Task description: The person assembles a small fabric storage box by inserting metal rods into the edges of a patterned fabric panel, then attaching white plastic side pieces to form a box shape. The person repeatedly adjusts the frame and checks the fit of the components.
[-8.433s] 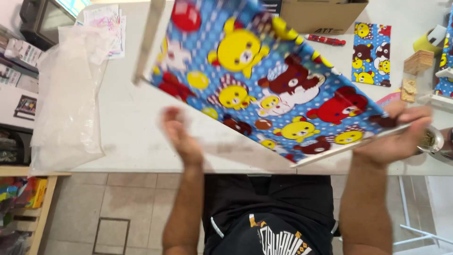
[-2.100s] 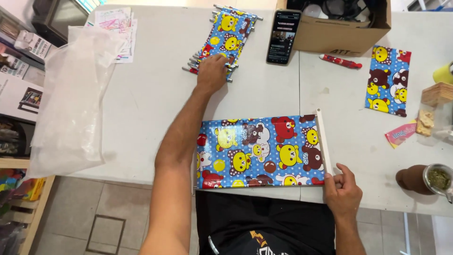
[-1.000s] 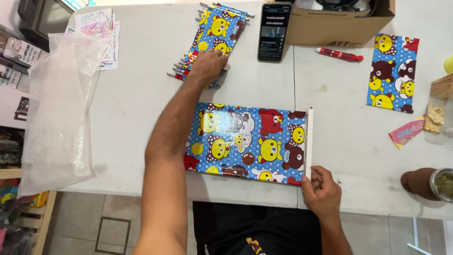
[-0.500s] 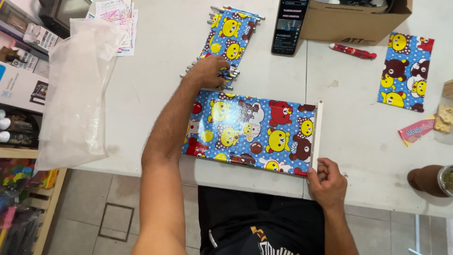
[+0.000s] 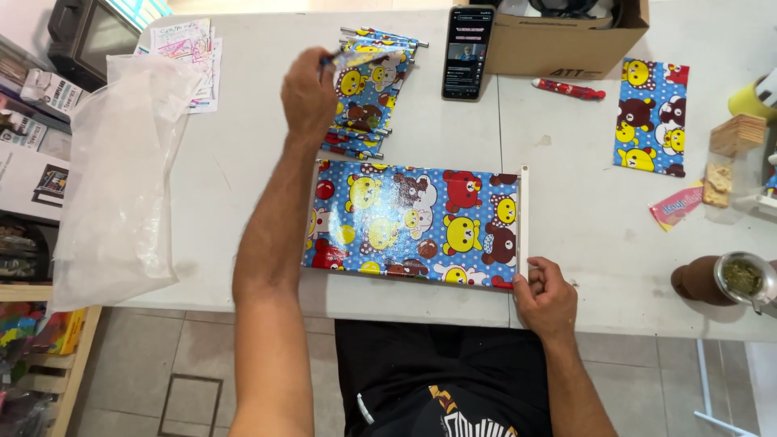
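Note:
A blue cartoon-bear patterned sheet (image 5: pixel 413 222) lies flat on the white table (image 5: pixel 243 202) in front of me. A white stick (image 5: pixel 524 222) runs along the sheet's right edge. My right hand (image 5: pixel 546 295) presses the near end of that stick and the sheet's corner. My left hand (image 5: pixel 312 89) is raised above the table and pinches the end of one flat patterned piece (image 5: pixel 368 58). That piece comes off a pile of similar patterned pieces with thin sticks (image 5: pixel 364 101) lying behind the sheet.
A phone (image 5: pixel 467 53) and a cardboard box (image 5: pixel 566 40) stand at the back, a red marker (image 5: pixel 569 89) beside them. A smaller patterned sheet (image 5: pixel 649 117) lies right. A clear plastic bag (image 5: pixel 121 178) covers the left end. A gourd cup (image 5: pixel 720 282) sits near right.
My left hand has lifted from the pile, pulling one patterned piece up with it. My right hand stays on the stick end. The camera view shifted a little.

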